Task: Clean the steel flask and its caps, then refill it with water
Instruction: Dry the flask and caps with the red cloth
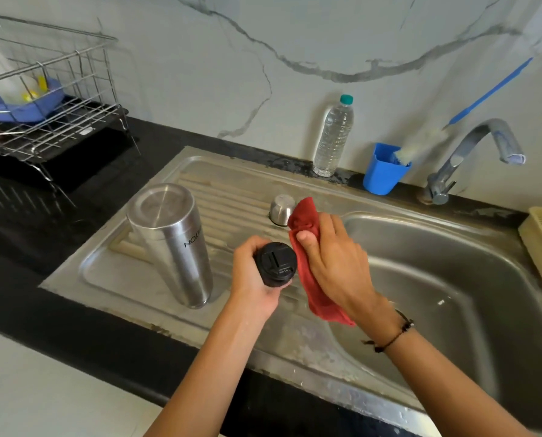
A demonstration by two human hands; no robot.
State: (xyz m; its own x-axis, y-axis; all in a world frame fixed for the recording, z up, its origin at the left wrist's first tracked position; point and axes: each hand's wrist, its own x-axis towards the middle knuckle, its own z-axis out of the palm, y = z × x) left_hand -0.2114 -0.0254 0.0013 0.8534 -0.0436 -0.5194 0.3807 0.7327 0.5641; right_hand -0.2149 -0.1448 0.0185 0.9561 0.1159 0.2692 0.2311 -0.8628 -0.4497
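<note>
Marble-veined wall tile backs a black counter with a steel sink [452,279], over whose ribbed drainboard both forearms reach from the near edge. Curled fingers of the left hand [253,275] grip a black inner cap [277,263], top face toward the camera, while the right hand [332,257] pinches a red cloth [313,279] just beside it. Left of them the steel flask [175,244] stands inverted, base up, long axis near vertical; a small steel cap [281,209] sits farther back.
</note>
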